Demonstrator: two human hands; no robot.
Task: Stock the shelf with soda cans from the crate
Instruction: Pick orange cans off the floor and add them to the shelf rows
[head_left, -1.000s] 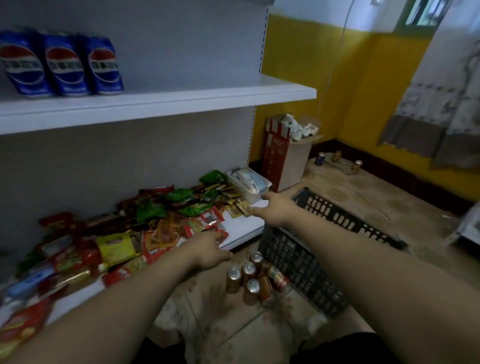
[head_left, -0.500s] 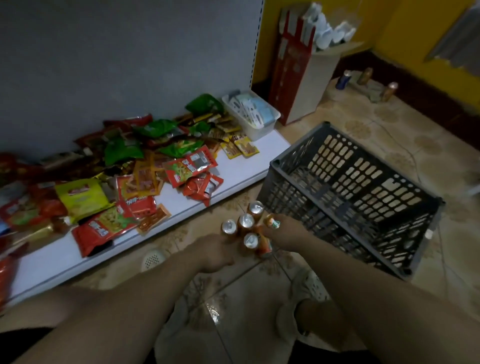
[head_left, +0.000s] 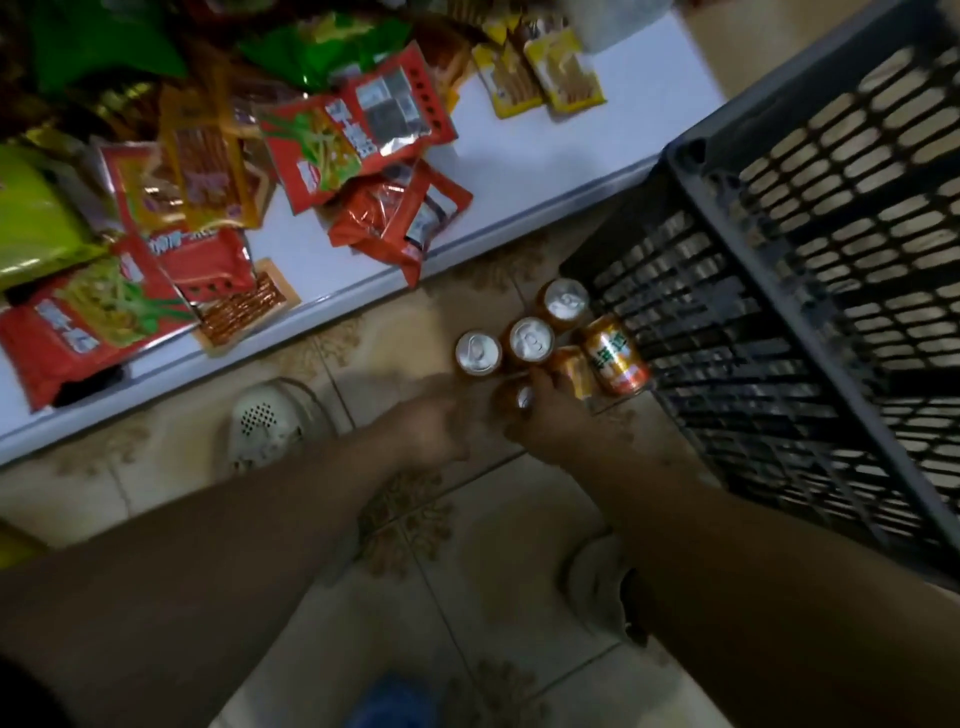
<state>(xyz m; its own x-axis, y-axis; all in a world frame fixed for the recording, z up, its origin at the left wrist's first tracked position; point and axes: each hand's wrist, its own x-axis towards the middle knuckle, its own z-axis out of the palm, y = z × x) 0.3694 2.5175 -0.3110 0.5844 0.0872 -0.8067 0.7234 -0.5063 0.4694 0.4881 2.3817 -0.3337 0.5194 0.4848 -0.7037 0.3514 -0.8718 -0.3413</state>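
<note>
Several orange soda cans stand or lie in a cluster on the tiled floor beside the dark grey crate (head_left: 737, 218). Three are upright: one can (head_left: 479, 352), a second (head_left: 531, 340), and a third (head_left: 566, 301) against the crate wall. Two lie on their sides (head_left: 615, 356). My right hand (head_left: 550, 423) is curled over another can (head_left: 524, 397) at the near edge of the cluster. My left hand (head_left: 431, 431) is blurred, fingers curled, just left of that can and below the leftmost upright one. The white bottom shelf (head_left: 519, 156) runs above the cans.
Many red, green and yellow snack packets (head_left: 353, 140) cover the shelf's left and middle. The crate looks empty and fills the right side. A white shoe (head_left: 270, 421) sits near the shelf edge, another (head_left: 597, 587) below my right arm.
My view has dropped from the shelves to the floor. Both hands came down from shelf height to the cans, and my right hand has closed over one.
</note>
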